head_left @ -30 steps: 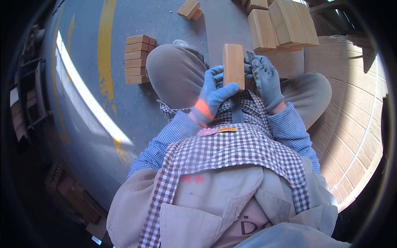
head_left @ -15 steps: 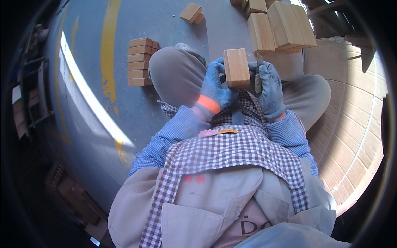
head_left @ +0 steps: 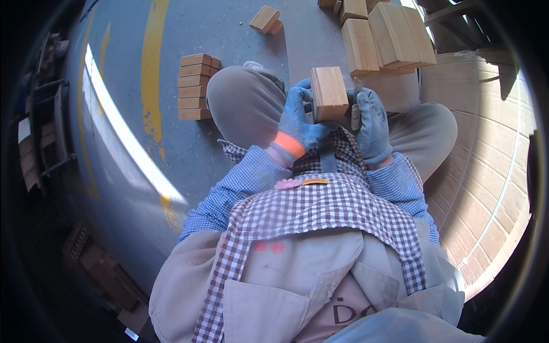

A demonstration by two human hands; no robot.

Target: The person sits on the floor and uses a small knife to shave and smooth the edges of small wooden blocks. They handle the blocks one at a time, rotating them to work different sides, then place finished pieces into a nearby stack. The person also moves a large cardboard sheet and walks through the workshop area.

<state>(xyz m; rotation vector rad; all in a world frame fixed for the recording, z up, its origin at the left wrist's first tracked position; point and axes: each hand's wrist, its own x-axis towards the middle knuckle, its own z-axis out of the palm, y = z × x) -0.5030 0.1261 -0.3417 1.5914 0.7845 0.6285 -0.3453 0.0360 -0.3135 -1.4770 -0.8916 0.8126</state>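
My left hand (head_left: 302, 117), in a blue glove with an orange cuff, is closed on a pale wooden block (head_left: 329, 91) in front of my lap. The block stands tilted, with its grooved long side and lower end showing. To the right of it, my gloved right hand (head_left: 373, 126) grips a thin, narrow grey-brown strip (head_left: 356, 108) with a rough edge. What the strip is made of I cannot make out. A small gap separates the strip from the block.
Several wooden blocks are stacked (head_left: 193, 87) on the floor beside my left knee. Larger blocks (head_left: 394, 37) stand at the far right, and a small tilted pair (head_left: 266, 20) lies far ahead. Cardboard sheeting (head_left: 477, 148) spreads on the right. A yellow line (head_left: 151, 68) marks the left floor.
The block in my left hand has turned and tilted slightly, its lower end shifting a little right. My right hand and its strip have moved only slightly.
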